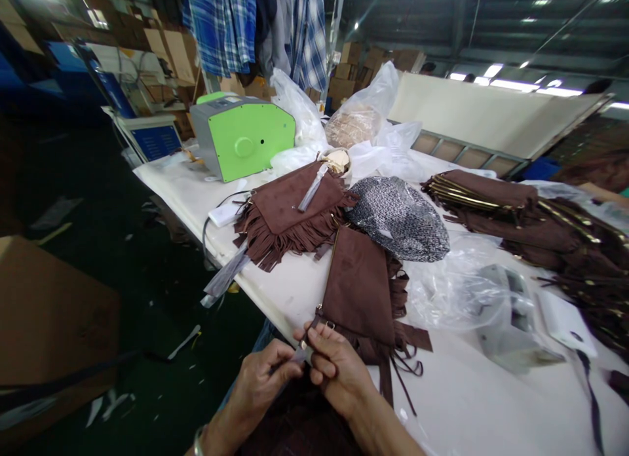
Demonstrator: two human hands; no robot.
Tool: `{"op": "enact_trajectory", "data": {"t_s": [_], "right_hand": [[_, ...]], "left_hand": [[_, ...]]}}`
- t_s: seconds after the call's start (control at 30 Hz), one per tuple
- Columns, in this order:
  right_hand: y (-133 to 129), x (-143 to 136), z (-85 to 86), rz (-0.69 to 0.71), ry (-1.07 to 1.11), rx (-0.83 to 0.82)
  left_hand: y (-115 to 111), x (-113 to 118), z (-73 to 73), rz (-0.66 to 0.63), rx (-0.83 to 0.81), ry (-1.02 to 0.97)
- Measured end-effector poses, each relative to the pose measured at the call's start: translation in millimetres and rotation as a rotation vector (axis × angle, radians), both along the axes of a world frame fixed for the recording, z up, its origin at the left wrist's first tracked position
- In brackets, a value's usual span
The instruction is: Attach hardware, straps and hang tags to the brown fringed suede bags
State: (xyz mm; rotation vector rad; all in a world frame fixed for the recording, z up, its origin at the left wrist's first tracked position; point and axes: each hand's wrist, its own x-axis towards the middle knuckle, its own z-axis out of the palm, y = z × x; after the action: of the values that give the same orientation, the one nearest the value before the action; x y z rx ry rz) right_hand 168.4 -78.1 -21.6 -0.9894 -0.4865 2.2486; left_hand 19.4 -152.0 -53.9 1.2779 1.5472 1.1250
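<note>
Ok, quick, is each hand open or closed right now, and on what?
Left hand: closed, pinching some clear plastic.
Right hand: closed, holding a brown strap.

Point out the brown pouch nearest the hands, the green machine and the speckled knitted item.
Nearest brown pouch (358, 282): head view, middle of its flat face.
Green machine (249, 130): head view, its green side panel.
Speckled knitted item (399, 215): head view, middle of its upper surface.

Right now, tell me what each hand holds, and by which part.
The right hand pinches a brown strap beside its metal fitting, near the bag's corner. The left hand pinches greyish, plastic-looking material; which part is unclear.
</note>
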Motion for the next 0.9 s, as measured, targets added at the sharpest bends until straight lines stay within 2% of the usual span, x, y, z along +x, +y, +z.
{"op": "enact_trajectory", "data": {"t_s": [0.07, 0.17, 0.3, 0.43, 0.53, 0.67, 0.77, 0.9], "right_hand": [[0.7, 0.6, 0.8, 0.011, -0.005, 0.000], [0.3, 1.1, -1.2, 0.023, -0.013, 0.023], [-2.1, 0.5, -7.0, 0.025, -0.014, 0.076], [-4.6, -0.5, -9.2, 0.016, -0.021, 0.120], [-5.5, -0.5, -8.9, 0.016, -0.030, 0.131], [-6.8, 0.4, -7.9, 0.030, -0.040, 0.132], [-7.3, 1.0, -6.5, 0.035, -0.042, 0.133], [-5.5, 1.5, -4.1, 0.036, -0.049, 0.140]], "left_hand": [[-0.3, -2.2, 0.6, -0.021, 0.040, 0.070], [-0.9, -2.7, -1.0, -0.022, 0.057, 0.065], [-0.8, -0.5, -6.1, -0.007, 0.016, -0.107], [2.9, 2.5, -8.5, 0.038, -0.092, -0.306], [5.7, 4.9, -8.3, 0.047, -0.143, -0.354], [3.2, 5.7, -4.3, 0.082, -0.157, -0.167], [-1.9, 2.7, -0.1, 0.080, -0.066, 0.053], [-5.0, -4.4, 0.3, 0.036, 0.074, 0.208]]}}
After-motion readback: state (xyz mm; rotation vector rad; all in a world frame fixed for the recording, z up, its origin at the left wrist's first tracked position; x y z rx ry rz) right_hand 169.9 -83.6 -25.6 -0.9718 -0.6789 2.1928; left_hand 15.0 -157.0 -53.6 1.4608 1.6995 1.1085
